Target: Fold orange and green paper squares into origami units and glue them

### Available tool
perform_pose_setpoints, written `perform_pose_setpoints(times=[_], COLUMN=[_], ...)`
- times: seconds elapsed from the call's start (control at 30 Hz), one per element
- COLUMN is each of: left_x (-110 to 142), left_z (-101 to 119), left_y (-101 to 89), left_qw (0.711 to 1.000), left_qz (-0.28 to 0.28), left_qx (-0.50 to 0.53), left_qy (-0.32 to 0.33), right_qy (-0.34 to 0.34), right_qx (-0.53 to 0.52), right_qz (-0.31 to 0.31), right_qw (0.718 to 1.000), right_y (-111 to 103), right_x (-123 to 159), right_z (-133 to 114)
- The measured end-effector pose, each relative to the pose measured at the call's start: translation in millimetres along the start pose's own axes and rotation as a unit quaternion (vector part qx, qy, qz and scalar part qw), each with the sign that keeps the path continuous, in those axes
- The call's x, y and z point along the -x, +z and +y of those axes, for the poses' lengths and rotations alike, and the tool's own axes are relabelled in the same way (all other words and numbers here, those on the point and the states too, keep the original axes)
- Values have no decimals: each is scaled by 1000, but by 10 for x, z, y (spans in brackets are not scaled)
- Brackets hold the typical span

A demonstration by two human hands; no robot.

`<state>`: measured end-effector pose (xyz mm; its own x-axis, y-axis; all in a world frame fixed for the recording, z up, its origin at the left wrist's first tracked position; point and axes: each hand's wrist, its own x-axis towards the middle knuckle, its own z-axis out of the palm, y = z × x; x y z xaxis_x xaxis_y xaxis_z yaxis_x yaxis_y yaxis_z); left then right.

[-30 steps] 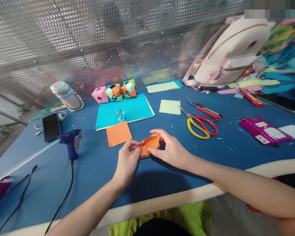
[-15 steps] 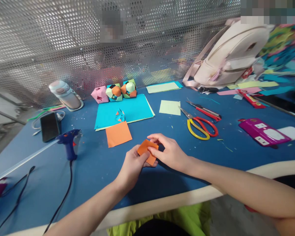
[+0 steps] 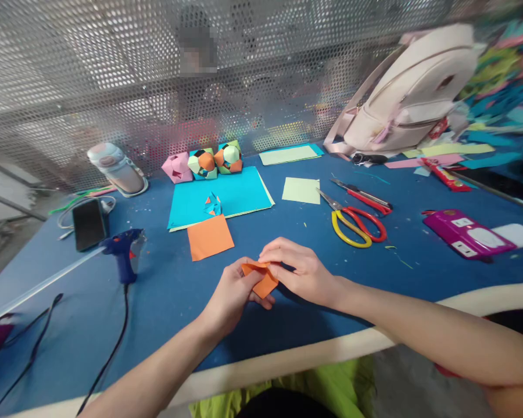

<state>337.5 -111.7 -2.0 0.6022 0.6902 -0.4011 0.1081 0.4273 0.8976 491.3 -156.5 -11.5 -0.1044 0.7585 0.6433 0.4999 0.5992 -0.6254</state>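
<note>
Between my two hands is a small folded piece of orange paper, held above the front part of the blue table. My left hand grips its left side, thumb on top and fingers underneath. My right hand pinches its upper right edge. Just beyond my left hand lies a flat orange paper square. It touches blue paper sheets, on which sits a small folded blue and orange paper piece. A pale green square lies further back.
Scissors and a red cutter lie to the right, near a purple power strip. At left are a glue gun, a phone and a bottle. Folded paper balls and a backpack stand behind.
The orange paper has tilted, and its upper edge now bends up under my right fingers. My right hand has shifted slightly left; the things on the table are unmoved.
</note>
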Motion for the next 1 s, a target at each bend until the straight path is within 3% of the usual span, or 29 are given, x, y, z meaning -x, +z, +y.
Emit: perform_pose_setpoints(times=[0.33,0.57,0.7,0.87,1.0], left_x=[8,-38,-43,-35,-41], left_z=[45,-3,-39,-39,-43], left_y=[-22,-27,-58,-84,-75], left_qw=[1000,994,985,973,976], left_qz=[0,45,53,60,55], left_qx=[-9,-89,-138,-195,-185], left_qy=[3,48,87,110,105], right_qy=[-57,74,155,181,180], right_qx=[13,-37,-57,-105,-94], right_qz=[-24,-34,-76,-134,-143], right_qw=[998,996,983,969,969], right_y=[-31,-19,-33,-100,-95], right_x=[19,-12,-34,-63,-56], right_z=[0,-48,-44,-42,-19])
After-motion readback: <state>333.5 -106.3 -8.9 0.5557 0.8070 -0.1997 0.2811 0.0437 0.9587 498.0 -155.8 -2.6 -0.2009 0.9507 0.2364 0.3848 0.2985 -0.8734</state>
